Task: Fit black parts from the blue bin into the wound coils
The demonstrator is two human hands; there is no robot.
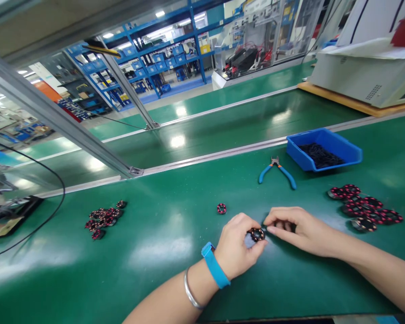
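My left hand, with a blue wristband and a silver bangle, grips a small black ring-shaped part with copper-coloured spots between thumb and fingers. Just right of it, my right hand is closed in a pinch; something thin and dark seems to be at its fingertips, too small to make out. A single black and pink ring lies behind my left hand. Similar rings are piled at the right and in a smaller group at the left.
Blue-handled cutters lie open beside a blue bin holding thin black pieces. A metal post slants down to the green table at the left. Behind is a green conveyor; a grey machine stands at the back right.
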